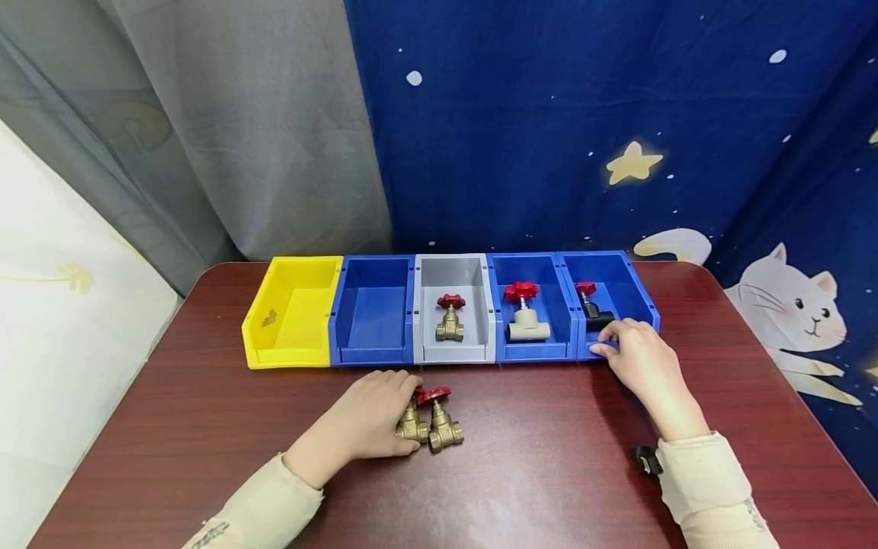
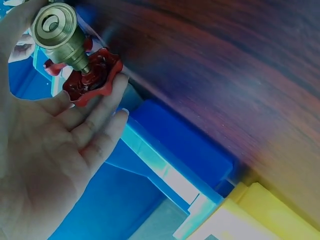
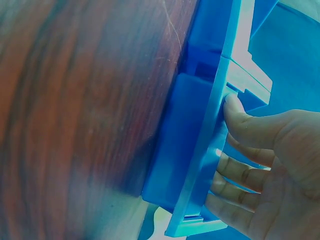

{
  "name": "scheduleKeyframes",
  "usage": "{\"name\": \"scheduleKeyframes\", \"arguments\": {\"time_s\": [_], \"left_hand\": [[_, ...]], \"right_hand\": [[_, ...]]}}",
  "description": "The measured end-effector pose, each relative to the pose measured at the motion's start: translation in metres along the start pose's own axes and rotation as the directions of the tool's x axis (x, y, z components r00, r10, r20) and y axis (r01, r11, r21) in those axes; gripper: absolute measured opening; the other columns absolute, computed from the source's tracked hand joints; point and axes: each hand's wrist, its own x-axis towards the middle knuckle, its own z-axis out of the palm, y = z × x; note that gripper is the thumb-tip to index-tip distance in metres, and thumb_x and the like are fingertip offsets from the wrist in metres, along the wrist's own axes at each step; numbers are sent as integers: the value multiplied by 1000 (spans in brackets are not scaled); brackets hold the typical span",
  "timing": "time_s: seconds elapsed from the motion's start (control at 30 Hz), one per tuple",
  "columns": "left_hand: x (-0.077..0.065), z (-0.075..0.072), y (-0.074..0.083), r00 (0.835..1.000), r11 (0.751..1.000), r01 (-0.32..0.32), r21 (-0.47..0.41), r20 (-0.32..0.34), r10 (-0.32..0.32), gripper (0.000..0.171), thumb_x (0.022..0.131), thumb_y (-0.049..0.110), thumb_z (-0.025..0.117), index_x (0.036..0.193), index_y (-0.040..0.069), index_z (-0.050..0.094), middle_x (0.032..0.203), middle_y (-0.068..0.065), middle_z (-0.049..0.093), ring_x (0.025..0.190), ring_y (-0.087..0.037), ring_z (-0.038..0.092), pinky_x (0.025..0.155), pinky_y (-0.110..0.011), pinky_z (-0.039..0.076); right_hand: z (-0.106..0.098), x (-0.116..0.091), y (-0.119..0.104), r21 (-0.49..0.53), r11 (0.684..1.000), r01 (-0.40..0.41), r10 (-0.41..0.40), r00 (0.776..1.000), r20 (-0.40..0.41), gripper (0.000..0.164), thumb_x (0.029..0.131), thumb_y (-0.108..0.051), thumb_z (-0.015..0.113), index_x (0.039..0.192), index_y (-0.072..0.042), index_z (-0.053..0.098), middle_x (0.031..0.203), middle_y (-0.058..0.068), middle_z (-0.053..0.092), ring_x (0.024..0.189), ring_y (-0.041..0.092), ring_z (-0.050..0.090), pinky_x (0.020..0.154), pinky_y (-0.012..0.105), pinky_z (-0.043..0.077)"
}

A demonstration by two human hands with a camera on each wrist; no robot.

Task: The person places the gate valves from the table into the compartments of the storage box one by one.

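My left hand (image 1: pixel 373 415) holds a brass gate valve (image 1: pixel 411 424) between thumb and fingers; its red handwheel (image 2: pixel 93 77) lies against the fingers in the left wrist view. Close beside it on the table is a second brass gate valve (image 1: pixel 446 428) with a red handwheel. My right hand (image 1: pixel 642 358) is at the front of the rightmost blue bin (image 1: pixel 620 271), thumb by the front lip and fingers reaching over it. Inside that bin, a black valve (image 1: pixel 598 316) with a red handle lies just beyond the fingertips. The front wall partly hides those fingers in the right wrist view.
Along the table's back edge stand a yellow bin (image 1: pixel 257 335), another blue bin (image 1: pixel 373 355), a grey bin (image 1: pixel 455 354) with a brass valve (image 1: pixel 450 324), and a blue bin (image 1: pixel 538 351) with a beige valve (image 1: pixel 527 324). A small black object (image 1: pixel 645 460) is beside the right sleeve.
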Motion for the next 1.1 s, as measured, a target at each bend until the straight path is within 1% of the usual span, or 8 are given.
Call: {"name": "scheduleKeyframes", "arguments": {"time_s": [0.2, 0.43, 0.6, 0.77, 0.97, 1.1], "left_hand": [[-1, -4, -2, 1000, 1000, 8, -7, 14, -8, 77, 69, 51, 82, 122, 0, 59, 110, -11, 63, 100, -28, 61, 93, -45, 50], [-3, -13, -5, 999, 1000, -7, 17, -40, 8, 76, 68, 51, 82, 121, 1, 59, 107, -9, 62, 98, -28, 61, 92, -45, 51], [-5, -19, -8, 999, 1000, -14, 13, -48, 15, 73, 69, 49, 82, 121, 2, 59, 106, -7, 62, 97, -26, 61, 91, -43, 51], [-8, -21, -12, 997, 999, -27, 19, -65, 28, 73, 69, 48, 83, 120, 2, 59, 105, -6, 62, 95, -25, 60, 90, -42, 51], [-10, -23, -14, 994, 999, -40, 28, -103, 43, 73, 71, 53, 79, 121, 2, 60, 105, -6, 64, 93, -25, 61, 90, -41, 51], [-11, -24, -16, 993, 998, -42, 37, -109, 46, 74, 72, 53, 79, 122, 2, 59, 106, -7, 64, 95, -26, 61, 91, -42, 51]], "right_hand": [[0, 0, -1, 0, 1000, 2, -2, 1000, -3, 18, 88, -18, 75, 94, -3, 68, 92, 17, 62, 95, 40, 55, 79, 59, 50], [-1, -1, -1, 0, 1000, 4, -4, 1000, -3, 18, 88, -18, 75, 94, -3, 68, 91, 17, 62, 94, 39, 55, 77, 58, 51], [-1, 0, 0, 1, 1000, 3, -3, 1000, 1, 18, 88, -19, 75, 93, -3, 68, 90, 17, 62, 94, 39, 55, 76, 58, 50], [0, 0, 0, 0, 1000, 4, -4, 1000, 0, 18, 88, -19, 75, 93, -3, 68, 90, 17, 62, 94, 40, 55, 77, 59, 50], [0, -1, -1, -2, 1000, 5, -5, 1000, -3, 18, 88, -19, 75, 94, -3, 68, 92, 18, 62, 94, 40, 55, 77, 59, 50], [0, -1, -1, -1, 1000, 7, -7, 1000, -5, 18, 88, -19, 75, 94, -3, 68, 92, 18, 62, 94, 40, 55, 77, 59, 50]]}}
